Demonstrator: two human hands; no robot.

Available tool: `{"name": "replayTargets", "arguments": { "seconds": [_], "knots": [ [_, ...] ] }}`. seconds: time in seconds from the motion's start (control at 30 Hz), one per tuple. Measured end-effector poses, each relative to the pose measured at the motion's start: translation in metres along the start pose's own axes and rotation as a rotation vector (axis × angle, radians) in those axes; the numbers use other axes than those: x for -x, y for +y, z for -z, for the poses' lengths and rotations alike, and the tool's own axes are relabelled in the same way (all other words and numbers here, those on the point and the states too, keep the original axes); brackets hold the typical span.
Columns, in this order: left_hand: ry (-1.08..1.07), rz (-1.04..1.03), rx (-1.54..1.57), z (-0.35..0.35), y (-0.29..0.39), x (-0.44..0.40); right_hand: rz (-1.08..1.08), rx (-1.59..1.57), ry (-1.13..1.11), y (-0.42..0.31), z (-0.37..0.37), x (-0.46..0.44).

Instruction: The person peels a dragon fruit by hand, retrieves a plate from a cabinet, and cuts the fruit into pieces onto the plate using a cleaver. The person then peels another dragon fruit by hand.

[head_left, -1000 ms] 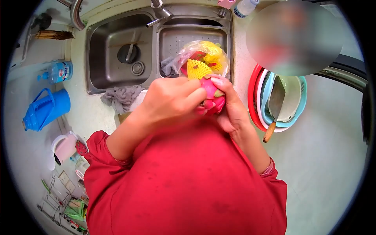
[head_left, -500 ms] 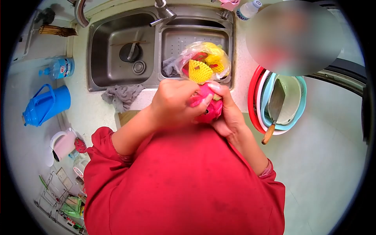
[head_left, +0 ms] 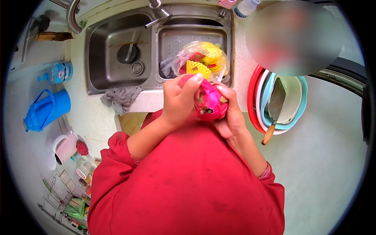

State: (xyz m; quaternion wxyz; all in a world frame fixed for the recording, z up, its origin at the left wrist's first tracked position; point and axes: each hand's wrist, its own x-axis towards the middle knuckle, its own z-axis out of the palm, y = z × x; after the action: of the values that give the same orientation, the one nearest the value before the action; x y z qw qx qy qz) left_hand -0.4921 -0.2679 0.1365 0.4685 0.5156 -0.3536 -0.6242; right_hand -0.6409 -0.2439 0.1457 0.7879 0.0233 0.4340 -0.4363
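Pink dragon fruit [head_left: 212,101] held in front of sink [head_left: 154,58], nr. plastic bag [head_left: 188,50] in R basin [head_left: 168,38]. R hand [head_left: 232,115] closed round its R side. L hand [head_left: 177,101] curled at its L side; grip can't be conf'd. Grey cloth [head_left: 122,98] on counter [head_left: 152,102].

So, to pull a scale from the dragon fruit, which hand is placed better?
Probably the left hand: its thumb and curled fingers are close beside the dragon fruit, while the right hand grips the opposite side and seems to support it.
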Motion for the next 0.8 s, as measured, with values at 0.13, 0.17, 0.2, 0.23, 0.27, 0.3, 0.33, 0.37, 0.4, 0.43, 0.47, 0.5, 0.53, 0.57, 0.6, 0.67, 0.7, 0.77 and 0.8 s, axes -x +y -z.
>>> {"name": "replayTargets", "arguments": {
  "seconds": [0.13,0.17,0.2,0.23,0.27,0.3,0.33,0.37,0.4,0.43,0.47,0.5,0.53,0.57,0.6,0.67,0.7,0.77,0.8],
  "knots": [
    [0.060,0.308,0.434,-0.005,-0.022,-0.009,0.004,0.056,0.072,0.006,0.024,-0.002],
    [0.085,0.366,0.522,-0.006,-0.027,-0.014,-0.004,0.079,0.076,0.006,0.028,-0.003],
    [0.111,0.424,0.611,-0.008,-0.030,-0.017,-0.002,0.082,0.067,0.008,0.033,-0.004],
    [0.135,0.409,0.599,-0.012,-0.027,-0.018,0.000,0.084,0.057,0.010,0.039,-0.006],
    [0.142,0.447,0.571,-0.012,-0.028,-0.019,0.002,0.085,0.047,0.012,0.041,-0.007],
    [0.149,0.485,0.543,-0.010,-0.028,-0.022,0.009,0.075,0.060,0.011,0.039,-0.005],
    [0.157,0.522,0.514,-0.008,-0.029,-0.024,0.015,0.064,0.073,0.011,0.032,-0.001],
    [0.230,0.462,0.468,-0.002,-0.038,-0.029,0.022,0.055,0.085,0.009,0.026,0.005],
    [0.301,0.401,0.423,0.009,-0.050,-0.038,0.036,0.063,0.044,0.005,0.024,0.012],
    [0.409,0.409,0.461,0.035,-0.053,-0.061,0.049,0.072,0.002,-0.001,0.023,0.022],
    [0.495,0.313,0.384,0.064,-0.060,-0.076,0.063,0.084,-0.043,-0.007,0.023,0.031],
    [0.346,0.174,0.213,0.086,-0.057,-0.078,0.121,0.071,0.016,-0.012,0.024,0.038],
    [0.241,0.214,0.003,0.091,-0.044,-0.077,0.172,0.074,-0.045,-0.019,0.038,0.041],
    [0.115,0.253,-0.189,0.086,-0.037,-0.075,0.213,0.049,-0.081,-0.028,0.045,0.043],
    [-0.005,0.291,-0.378,0.077,-0.030,-0.072,0.246,0.026,-0.121,-0.034,0.048,0.042],
    [-0.175,0.076,-0.698,0.067,-0.045,-0.077,0.362,0.076,-0.034,-0.040,0.042,0.035],
    [-0.229,0.044,-0.801,0.057,-0.041,-0.078,0.360,0.030,-0.010,-0.043,0.033,0.034],
    [-0.408,0.001,-1.010,0.041,-0.038,-0.085,0.360,0.052,0.107,-0.042,0.025,0.030],
    [-0.395,-0.091,-1.055,0.040,-0.045,-0.085,0.360,0.068,0.167,-0.043,0.023,0.029]
  ]
}}
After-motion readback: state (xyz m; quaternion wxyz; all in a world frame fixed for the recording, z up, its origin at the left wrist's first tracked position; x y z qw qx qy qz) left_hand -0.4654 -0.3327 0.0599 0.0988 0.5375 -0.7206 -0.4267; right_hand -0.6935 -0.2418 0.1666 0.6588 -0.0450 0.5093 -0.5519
